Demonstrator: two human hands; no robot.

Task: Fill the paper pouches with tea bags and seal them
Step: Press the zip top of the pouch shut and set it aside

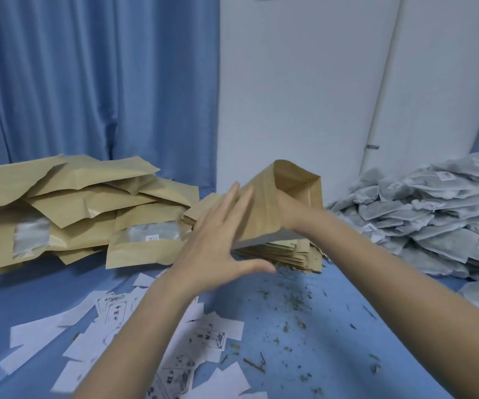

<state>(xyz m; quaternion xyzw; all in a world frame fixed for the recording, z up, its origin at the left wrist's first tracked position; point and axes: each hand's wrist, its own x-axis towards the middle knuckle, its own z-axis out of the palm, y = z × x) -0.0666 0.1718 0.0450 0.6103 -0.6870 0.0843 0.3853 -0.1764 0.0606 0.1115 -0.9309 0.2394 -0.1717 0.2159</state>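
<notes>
Blue cloth covers the bench (333, 326), blue curtain (74, 82) behind on the left, white wall (304, 82) behind on the right. Kraft pouch (273, 205) held up mid-frame above a flat stack of pouches (287, 254); its long axis runs from near-left to far-right, open mouth tilted up and away toward the wall, closed bottom edge low and toward the camera. Right hand (287, 211) is mostly hidden behind the pouch, wrist at its right side; appears to grip it, finger pose not visible. Left hand (218, 240) is released, fingers straight and together, flat against the pouch's left face, thumb spread out below. Filled pouches (74, 203) with clear windows are piled on the left. Tea bags (434, 220) are heaped on the right, small white tags, print too small to read. Labels (117, 326) lie scattered near-left, dark characters on some, unreadable. Loose tea crumbs (293, 306) lie on the cloth.
</notes>
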